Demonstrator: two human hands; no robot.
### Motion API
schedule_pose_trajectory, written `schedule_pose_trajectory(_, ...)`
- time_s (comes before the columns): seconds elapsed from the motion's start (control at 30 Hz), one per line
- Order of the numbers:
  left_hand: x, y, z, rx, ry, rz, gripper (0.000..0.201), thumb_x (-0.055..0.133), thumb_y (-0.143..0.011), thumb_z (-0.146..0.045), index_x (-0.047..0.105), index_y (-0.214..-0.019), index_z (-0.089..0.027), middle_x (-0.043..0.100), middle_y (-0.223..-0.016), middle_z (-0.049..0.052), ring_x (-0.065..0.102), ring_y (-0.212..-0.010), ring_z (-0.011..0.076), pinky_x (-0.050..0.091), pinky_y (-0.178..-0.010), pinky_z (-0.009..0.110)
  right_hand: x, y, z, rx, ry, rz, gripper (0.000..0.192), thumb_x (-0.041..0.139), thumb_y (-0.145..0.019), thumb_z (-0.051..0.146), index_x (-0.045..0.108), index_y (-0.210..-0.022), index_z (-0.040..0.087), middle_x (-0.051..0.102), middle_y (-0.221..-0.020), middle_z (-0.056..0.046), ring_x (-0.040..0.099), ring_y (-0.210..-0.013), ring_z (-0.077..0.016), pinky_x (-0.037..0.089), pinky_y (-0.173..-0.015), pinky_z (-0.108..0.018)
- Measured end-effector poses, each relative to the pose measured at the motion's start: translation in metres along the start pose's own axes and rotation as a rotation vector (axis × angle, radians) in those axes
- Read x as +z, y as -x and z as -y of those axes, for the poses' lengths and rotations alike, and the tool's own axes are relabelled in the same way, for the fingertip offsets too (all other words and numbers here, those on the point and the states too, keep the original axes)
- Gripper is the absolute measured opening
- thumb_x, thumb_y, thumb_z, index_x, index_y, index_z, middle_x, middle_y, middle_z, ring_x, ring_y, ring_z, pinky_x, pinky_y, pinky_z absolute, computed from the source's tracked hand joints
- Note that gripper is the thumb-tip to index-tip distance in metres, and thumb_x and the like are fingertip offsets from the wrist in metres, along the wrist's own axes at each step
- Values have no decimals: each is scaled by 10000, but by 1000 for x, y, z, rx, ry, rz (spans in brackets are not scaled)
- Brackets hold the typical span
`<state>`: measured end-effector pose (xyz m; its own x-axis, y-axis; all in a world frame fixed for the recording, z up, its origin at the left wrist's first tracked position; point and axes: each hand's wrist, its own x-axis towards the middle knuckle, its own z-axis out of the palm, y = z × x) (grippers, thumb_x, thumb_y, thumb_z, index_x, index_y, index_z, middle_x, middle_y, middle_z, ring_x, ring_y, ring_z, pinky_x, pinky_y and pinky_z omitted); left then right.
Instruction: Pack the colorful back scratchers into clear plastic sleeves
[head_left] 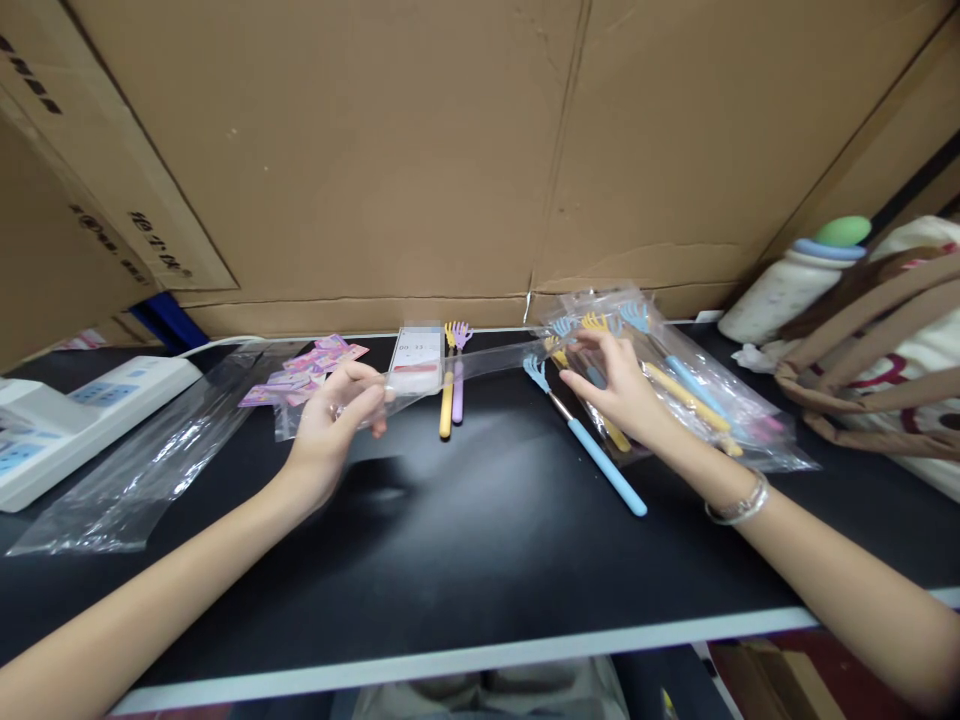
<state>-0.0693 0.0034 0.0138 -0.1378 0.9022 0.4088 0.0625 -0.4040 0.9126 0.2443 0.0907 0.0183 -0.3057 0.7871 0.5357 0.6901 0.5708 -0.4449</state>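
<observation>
Near the bench's back edge: left hand (330,425) pinches a clear bag (420,375); right hand (619,385) fingers spread, resting on a packet of scratchers (697,395). Timer (416,358) reads 00:31, blurred.

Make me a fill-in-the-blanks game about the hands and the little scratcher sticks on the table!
1. The left hand holds a clear plastic ____.
2. The right hand reaches into the bagged scratchers, a ____ on its wrist.
3. Beside the yellow scratcher lies a ____ one.
4. The table is ____.

Missing words: bag; bracelet; purple; black
</observation>
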Motion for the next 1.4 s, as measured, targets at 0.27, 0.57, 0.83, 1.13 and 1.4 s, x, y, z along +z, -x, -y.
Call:
schedule_pose_trajectory(0.27,-1,-5,1,-238,108,-20,199,696,-677,-270,526,-712,-174,552,-657,-25,484,-461,65,432,-424,170,-3,-2,7,172,-469,28,209,585,-834,423,581,-830,215,645,-877,-35,602,-886,-197,475,-861,-361)
schedule_pose_trajectory(0.57,-1,-9,-4,-446,242,-16,317,777,-589,-303,524,-723,-167,563,-609,-46,463,-436,51,543,-525,223,-18,-8,8,364,-873,54,279,754,-692,425,604,-781,207,587,-673,27,587,-634,-106,547,-660,-244)
schedule_pose_trajectory(0.83,1,-10,-11,-487,219,-72,321,784,-526,-293,514,-622,-148,552,-595,-56,435,-465,41,549,-531,220,-18,-10,2,434,-886,112,362,772,-638,498,626,-770,194,599,-679,14,585,-627,-102,554,-647,-231)
schedule_pose_trajectory(1.13,0,-8,-6,-536,215,-40,336,756,-479,-205,550,-742,-162,575,-641,-58,458,-480,48,540,-560,231,-11,-4,1,61,-349,-108,333,628,-810,349,547,-1101,209,627,-1052,-88,598,-1018,-240,489,-905,-434)
schedule_pose_trajectory(1.4,7,3,-4,-536,236,94,372,782,-574,-334,529,-796,-177,562,-674,-53,504,-518,69,534,-569,242,-6,11,38,-526,216,-56,563,641,-835,298,401,-1342,256,502,-1339,-97,385,-1273,-301,307,-1069,-545)
